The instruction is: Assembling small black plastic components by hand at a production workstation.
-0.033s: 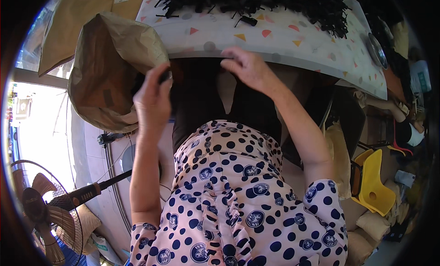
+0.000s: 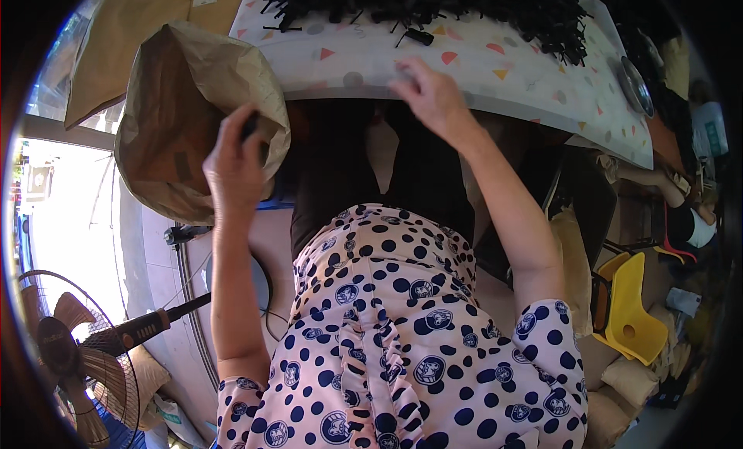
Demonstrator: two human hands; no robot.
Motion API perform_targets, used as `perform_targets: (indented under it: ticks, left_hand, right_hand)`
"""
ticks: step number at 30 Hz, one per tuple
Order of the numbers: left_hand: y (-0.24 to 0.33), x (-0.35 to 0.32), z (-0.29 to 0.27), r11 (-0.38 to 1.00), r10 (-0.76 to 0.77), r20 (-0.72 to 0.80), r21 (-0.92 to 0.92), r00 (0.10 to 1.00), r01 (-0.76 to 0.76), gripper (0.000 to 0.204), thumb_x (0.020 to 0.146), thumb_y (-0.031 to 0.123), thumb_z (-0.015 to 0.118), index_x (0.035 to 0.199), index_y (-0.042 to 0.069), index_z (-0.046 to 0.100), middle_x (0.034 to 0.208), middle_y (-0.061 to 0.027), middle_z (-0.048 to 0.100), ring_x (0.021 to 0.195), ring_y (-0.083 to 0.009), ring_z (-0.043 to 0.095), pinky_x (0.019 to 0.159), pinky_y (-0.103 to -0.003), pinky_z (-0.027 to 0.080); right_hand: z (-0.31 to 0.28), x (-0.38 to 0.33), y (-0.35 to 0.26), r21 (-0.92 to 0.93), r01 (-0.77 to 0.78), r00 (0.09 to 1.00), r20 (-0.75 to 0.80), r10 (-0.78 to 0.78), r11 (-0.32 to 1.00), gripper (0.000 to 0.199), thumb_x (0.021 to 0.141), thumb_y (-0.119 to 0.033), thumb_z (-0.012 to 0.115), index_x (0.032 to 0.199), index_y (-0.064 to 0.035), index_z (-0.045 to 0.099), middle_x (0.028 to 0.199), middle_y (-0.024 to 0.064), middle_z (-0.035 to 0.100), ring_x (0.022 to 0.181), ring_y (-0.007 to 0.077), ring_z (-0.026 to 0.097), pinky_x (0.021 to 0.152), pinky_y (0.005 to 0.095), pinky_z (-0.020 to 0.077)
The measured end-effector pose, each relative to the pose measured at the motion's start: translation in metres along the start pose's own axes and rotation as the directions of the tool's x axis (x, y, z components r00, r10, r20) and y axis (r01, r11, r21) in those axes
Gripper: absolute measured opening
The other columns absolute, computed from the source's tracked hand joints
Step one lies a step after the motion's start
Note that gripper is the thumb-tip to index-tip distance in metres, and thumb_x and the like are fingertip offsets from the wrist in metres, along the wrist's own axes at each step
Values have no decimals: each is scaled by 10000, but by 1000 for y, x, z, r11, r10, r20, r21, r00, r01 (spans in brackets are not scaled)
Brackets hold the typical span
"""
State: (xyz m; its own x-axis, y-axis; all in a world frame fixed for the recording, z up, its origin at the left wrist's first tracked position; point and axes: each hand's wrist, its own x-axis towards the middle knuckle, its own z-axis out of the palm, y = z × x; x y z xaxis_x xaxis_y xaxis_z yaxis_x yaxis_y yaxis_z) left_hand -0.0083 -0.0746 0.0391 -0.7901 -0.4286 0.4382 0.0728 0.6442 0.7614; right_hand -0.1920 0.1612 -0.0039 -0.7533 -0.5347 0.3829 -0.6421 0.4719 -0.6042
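A small black piece (image 2: 249, 126) is pinched in the fingers of my left hand (image 2: 232, 163), its exact kind not clear. That hand is over the right side of the mouth of a big brown paper bag (image 2: 166, 101), which stands wide at the left. Blurred by motion, my right hand (image 2: 437, 105) is at the table's near edge, its thumb and fingers bent and apart with nothing visible between them. A heap of black slender parts (image 2: 433, 4) covers the far part of the table (image 2: 371, 70), and one loose black part (image 2: 419, 36) lies at its near side.
A round metal dish (image 2: 637, 85) sits at the table's right edge. To the left stands a fan (image 2: 66, 356) with a wire guard. A yellow chair (image 2: 631, 310) and several sacks (image 2: 627, 383) are at the right. Another person's arm (image 2: 646, 178) shows at the far right.
My left hand has moved left, over the bag's opening, with the black piece still in its fingers. My right hand has shifted right and slightly toward the table.
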Motion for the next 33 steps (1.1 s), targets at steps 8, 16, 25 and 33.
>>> perform_targets:
  ticks: [8,16,25,33]
  left_hand:
    - [-66,15,-54,841,-69,45,540,997,34,445,853,123,600,1283,98,486,1210,-188,548,1099,-386,522,917,-422,426]
    - [13,-2,28,737,-319,517,-392,794,551,431,948,259,548,1300,22,467,1104,-111,611,834,-127,612,674,-234,470]
    - [19,-26,66,-24,79,789,-609,609,793,484,945,329,557,1295,8,462,1002,-174,646,740,-148,652,589,-178,514]
    - [23,-54,61,-273,191,840,-452,508,849,549,911,219,619,1341,-9,367,981,-212,643,718,-181,676,601,-208,548]
  right_hand:
    - [-16,66,68,-492,-133,990,-27,137,861,372,851,-367,613,1091,-84,584,852,171,674,840,355,647,670,441,512]
    - [-46,48,57,67,-137,927,359,105,988,254,904,-226,597,1110,-79,584,689,-31,449,626,88,411,584,251,361]
    - [-33,-37,-50,402,77,885,394,-248,912,328,872,-41,611,1191,-104,568,875,46,639,788,147,611,716,240,478]
    - [-20,-61,-53,511,240,859,284,-425,825,383,821,-55,653,1190,-121,576,943,106,685,806,268,687,699,291,551]
